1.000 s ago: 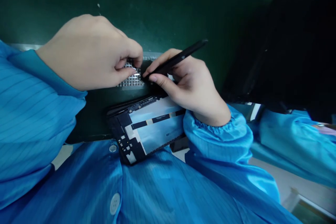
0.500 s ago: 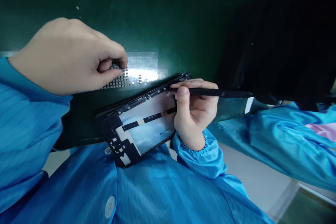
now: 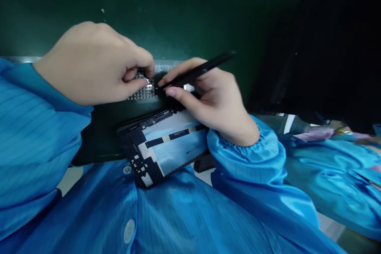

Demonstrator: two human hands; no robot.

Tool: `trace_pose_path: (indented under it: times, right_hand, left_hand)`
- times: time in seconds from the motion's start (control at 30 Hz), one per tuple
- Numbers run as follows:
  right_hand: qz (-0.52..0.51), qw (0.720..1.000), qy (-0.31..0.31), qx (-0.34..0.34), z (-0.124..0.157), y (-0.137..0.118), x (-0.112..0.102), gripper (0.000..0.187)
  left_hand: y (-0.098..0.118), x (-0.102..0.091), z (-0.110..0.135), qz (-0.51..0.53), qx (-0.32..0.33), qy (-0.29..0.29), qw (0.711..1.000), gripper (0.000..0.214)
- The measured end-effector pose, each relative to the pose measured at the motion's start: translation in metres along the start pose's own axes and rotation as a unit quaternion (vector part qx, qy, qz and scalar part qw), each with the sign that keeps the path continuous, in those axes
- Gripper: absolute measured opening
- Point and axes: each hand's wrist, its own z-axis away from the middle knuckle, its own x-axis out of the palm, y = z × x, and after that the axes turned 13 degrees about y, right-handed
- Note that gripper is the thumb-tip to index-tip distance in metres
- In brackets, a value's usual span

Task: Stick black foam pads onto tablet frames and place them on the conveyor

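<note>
My left hand [image 3: 92,63] is closed, with thumb and forefinger pinched at a clear sheet of small dark square pads [image 3: 141,94] on the table. My right hand [image 3: 222,101] grips black tweezers [image 3: 205,68] like a pen. Their tip points down at the right end of the pads, close to my left fingertips; whether it touches a pad is hidden. Below both hands an opened tablet [image 3: 174,156] leans between the table edge and my lap, its pale inner panel crossed by a black strip. My right hand covers its upper right corner.
The dark green table [image 3: 184,12] runs across the top, with small pale specks on it. A large black shape [image 3: 321,55] stands at the right. Another person's blue sleeve [image 3: 333,178] is at the lower right.
My right hand has moved the tweezers up and left, from the tablet's upper edge to the sheet of pads. My left hand keeps its pinch at the sheet.
</note>
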Motion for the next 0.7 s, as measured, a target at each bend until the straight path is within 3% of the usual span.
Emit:
trace_pose_path:
  times: [0.13, 0.33, 0.47, 0.57, 0.7]
  right_hand:
    - [-0.012, 0.999, -0.047, -0.004, -0.012, 0.011, 0.006, 0.033]
    - [0.023, 0.998, -0.057, -0.032, -0.006, 0.012, 0.003, 0.022]
    - [-0.004, 0.997, -0.071, -0.004, -0.014, 0.012, 0.004, 0.022]
    - [-0.091, 0.995, -0.004, 0.042, -0.007, 0.013, -0.004, 0.03]
    - [-0.176, 0.964, 0.192, 0.047, 0.049, 0.012, -0.03, 0.013]
  left_hand:
    - [0.003, -0.001, -0.002, -0.013, -0.024, -0.032, 0.999, 0.033]
    - [0.0, 0.001, 0.0, -0.018, -0.017, -0.007, 1.0, 0.04]
    - [0.002, -0.002, -0.002, -0.015, -0.002, -0.011, 1.0, 0.044]
    - [0.002, -0.003, -0.001, -0.024, 0.004, -0.012, 1.0, 0.049]
    - [-0.013, 0.005, 0.006, 0.027, 0.02, 0.034, 0.999, 0.051]
